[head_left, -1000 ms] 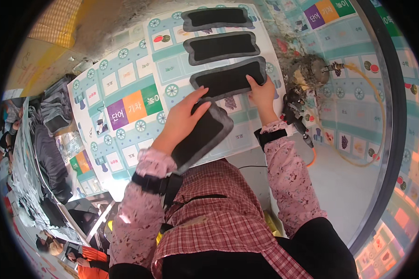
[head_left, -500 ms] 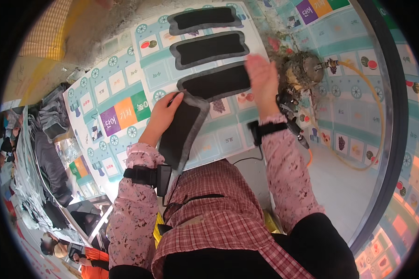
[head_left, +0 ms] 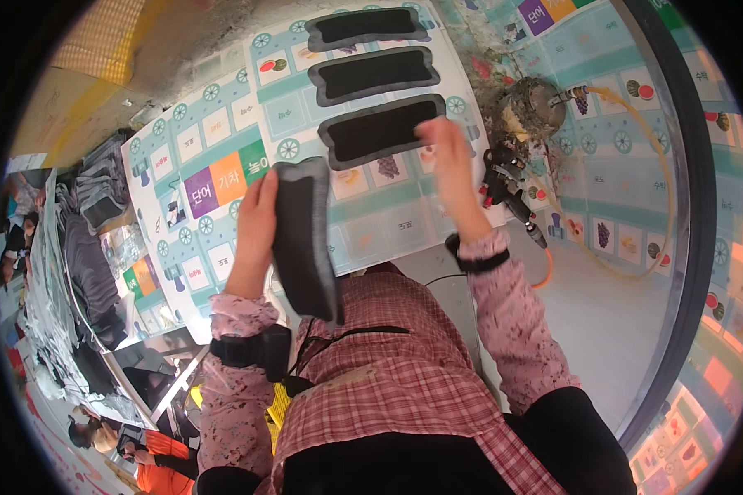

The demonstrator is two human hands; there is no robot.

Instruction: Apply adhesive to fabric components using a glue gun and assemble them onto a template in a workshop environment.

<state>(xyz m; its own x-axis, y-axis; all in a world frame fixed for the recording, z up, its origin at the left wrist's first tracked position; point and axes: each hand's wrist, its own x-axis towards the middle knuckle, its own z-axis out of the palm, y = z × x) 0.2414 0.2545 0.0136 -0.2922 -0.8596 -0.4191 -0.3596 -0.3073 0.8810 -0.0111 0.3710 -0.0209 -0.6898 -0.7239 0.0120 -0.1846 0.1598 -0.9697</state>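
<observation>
My left hand [head_left: 254, 231] grips the upper left edge of a black rectangular pad [head_left: 301, 235] with a grey border. This pad is held nearly upright over the table's front edge, its lower end above my checked apron. My right hand [head_left: 454, 177] holds nothing I can see; its fingers are stretched and slightly blurred. It is over the right end of the nearest flat pad [head_left: 371, 136]; whether it touches is unclear. Beyond, a middle pad [head_left: 376, 76] and a far pad [head_left: 365, 26] of the same kind lie in a row.
A printed sheet [head_left: 363, 235] covers the table. Right of it are a black air gun [head_left: 508, 177], a round grimy metal part [head_left: 537, 107] and a yellowish hose [head_left: 673, 190]. Stacked dark pads [head_left: 87, 264] stand at left. Another person in orange [head_left: 165, 466] is at lower left.
My left hand has moved left and down, and its pad has swung from slanting to nearly upright, away from the nearest flat pad. My right hand has shifted slightly left and down.
</observation>
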